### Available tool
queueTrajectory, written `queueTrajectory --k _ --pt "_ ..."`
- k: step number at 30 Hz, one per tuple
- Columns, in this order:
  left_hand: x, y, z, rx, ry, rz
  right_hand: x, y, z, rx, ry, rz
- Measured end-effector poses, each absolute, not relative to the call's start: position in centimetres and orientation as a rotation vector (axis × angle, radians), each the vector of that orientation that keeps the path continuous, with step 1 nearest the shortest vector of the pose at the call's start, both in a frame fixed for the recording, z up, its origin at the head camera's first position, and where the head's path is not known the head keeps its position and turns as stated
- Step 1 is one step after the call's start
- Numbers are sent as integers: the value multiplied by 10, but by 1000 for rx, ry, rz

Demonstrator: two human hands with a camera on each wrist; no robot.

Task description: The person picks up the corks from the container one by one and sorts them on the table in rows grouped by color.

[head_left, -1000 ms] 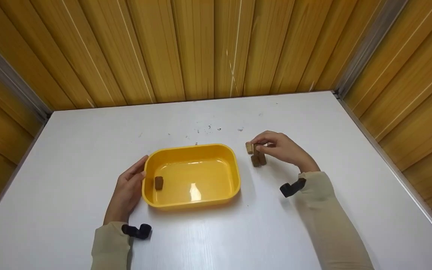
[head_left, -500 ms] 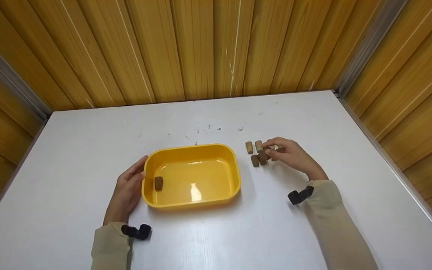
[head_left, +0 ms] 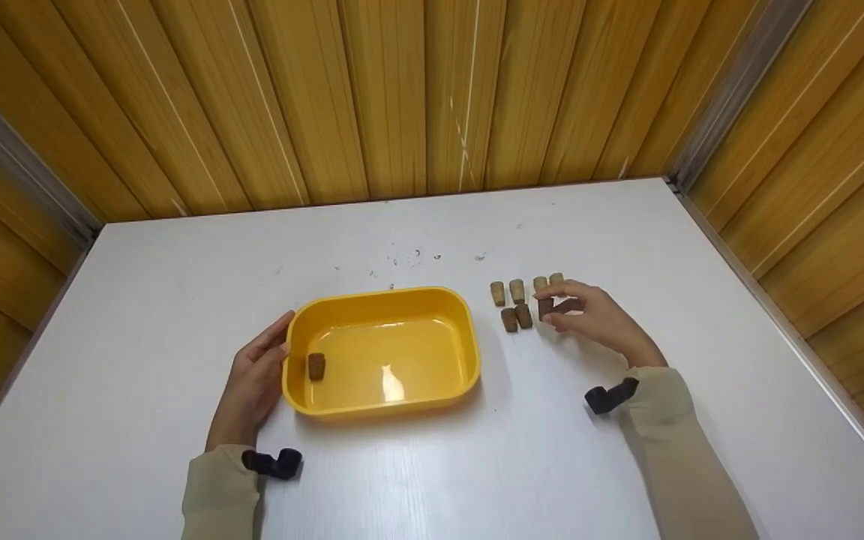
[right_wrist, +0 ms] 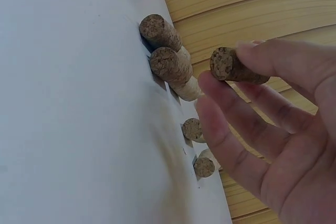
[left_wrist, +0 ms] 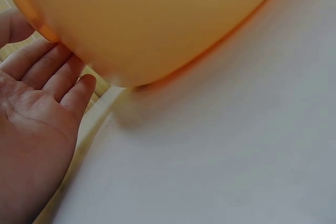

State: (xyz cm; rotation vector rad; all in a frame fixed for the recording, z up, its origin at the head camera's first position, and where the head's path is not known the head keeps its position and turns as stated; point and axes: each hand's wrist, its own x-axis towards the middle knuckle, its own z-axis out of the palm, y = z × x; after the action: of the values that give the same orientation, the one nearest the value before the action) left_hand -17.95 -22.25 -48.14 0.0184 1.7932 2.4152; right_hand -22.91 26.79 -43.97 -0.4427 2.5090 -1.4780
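Observation:
My right hand (head_left: 593,319) pinches a dark brown cork (head_left: 545,308) between thumb and fingers. In the right wrist view this cork (right_wrist: 224,64) is held off the white surface, its speckled round end showing. Two more dark corks (head_left: 524,316) lie close together just left of the hand, with several lighter corks (head_left: 517,291) in a row behind them. My left hand (head_left: 256,379) touches the left wall of a yellow plastic tub (head_left: 383,409), its fingers (left_wrist: 50,69) mostly straight against the outside. One dark cork (head_left: 316,367) sits inside the tub, near its left end.
A white table (head_left: 417,480) bears everything, with small dark marks (head_left: 417,253) behind the tub. Yellow wood-look panels (head_left: 387,97) rise along the back and both sides. A black camera mount (head_left: 610,396) is on the right wrist, and another (head_left: 274,463) on the left.
My right hand has moved right and slightly nearer, carrying the pinched dark cork, and the lighter corks have come into view behind it. The left hand and tub stay in place.

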Motion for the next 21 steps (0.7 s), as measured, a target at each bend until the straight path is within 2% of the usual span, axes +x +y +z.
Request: queueTrajectory --k 21 --pt "-179 -222 -479 -3 1783 2421 -231 273 -449 -451 2634 -1305"
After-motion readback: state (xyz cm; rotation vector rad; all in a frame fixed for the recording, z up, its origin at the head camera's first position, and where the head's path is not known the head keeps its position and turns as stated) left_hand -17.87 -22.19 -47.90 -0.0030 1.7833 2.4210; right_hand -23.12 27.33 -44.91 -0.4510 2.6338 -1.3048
